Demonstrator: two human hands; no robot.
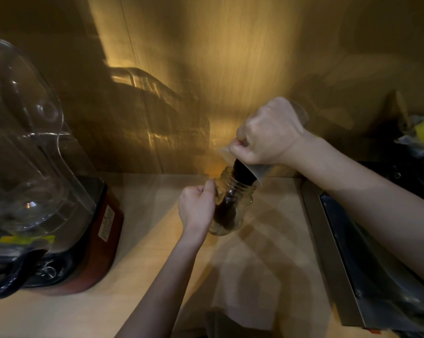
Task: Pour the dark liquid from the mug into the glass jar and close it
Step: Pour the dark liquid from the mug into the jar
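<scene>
While the dark liquid (242, 173) runs out of the tilted mug (256, 170), I work on the pale wooden counter (255, 264), with a blender (47, 191) well apart to my left and a steel appliance (352, 252) just beside the jar on my right. The glass jar (230, 208) stands near the back wall, tipped a little toward the mug, its mouth right under the mug's lip and dark liquid already inside. I judge it stiff, breakable, slippery if wet and growing heavier, so I would grip its body below the threaded neck. The mug looks clear and rigid; the handle seems the safest hold. My right hand (267, 137) is clenched tight on the mug from above. My left hand (197, 207) is curled closed against the jar's side, steadying it. I see no lid anywhere
</scene>
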